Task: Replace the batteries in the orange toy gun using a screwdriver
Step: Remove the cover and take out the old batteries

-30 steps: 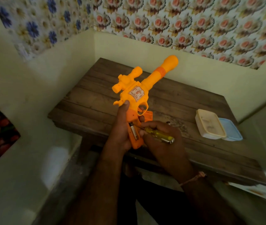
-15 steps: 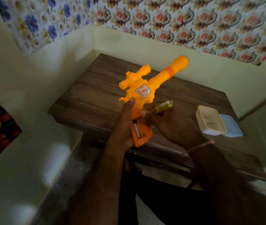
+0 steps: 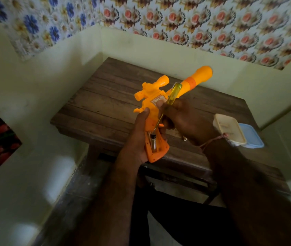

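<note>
Orange toy gun (image 3: 152, 110) held above the wooden table (image 3: 102, 110), barrel pointing away. Left hand (image 3: 137, 139) grips the handle; battery (image 3: 153, 142) visible in open compartment. Right hand (image 3: 182, 118) grasps yellow-handled screwdriver (image 3: 173, 94), tip at the battery. Lidded containers (image 3: 229, 129) right.

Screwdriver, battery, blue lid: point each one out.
screwdriver (image 3: 173, 94), head view, on its yellow handle.
battery (image 3: 153, 142), head view, on its body in the open toy-gun compartment.
blue lid (image 3: 252, 136), head view, on its top face.
</note>
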